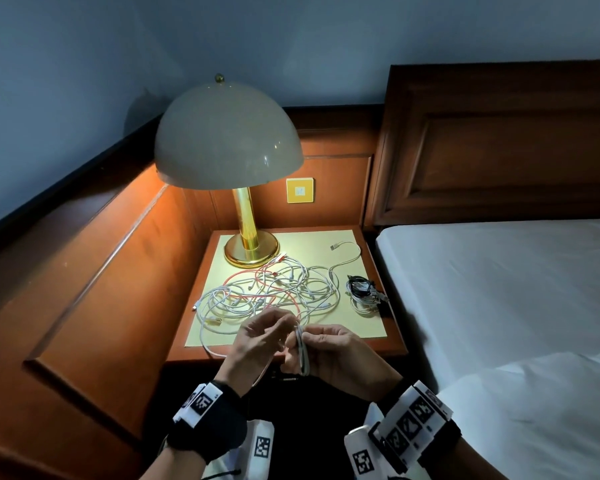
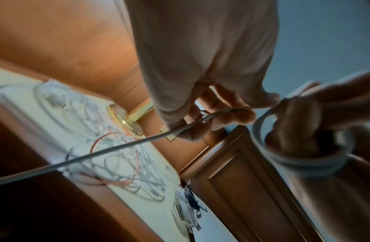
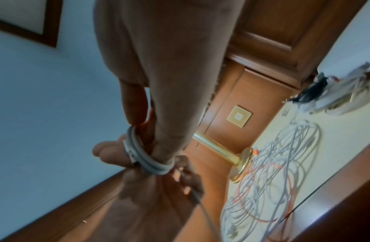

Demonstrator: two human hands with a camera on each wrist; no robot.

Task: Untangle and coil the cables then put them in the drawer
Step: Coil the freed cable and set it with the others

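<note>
Cable [image 1: 302, 351], light and limp, wound round the right hand [image 1: 329, 351]; the left hand [image 1: 260, 341] pinched its free run, best fed near the coil.

No readable text shows in any view.

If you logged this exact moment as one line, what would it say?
step: coiling white cable | right hand: holds the coil | left hand: feeds the strand | tangle: on nightstand | finished coils: by bed | drawer: unseen
</note>
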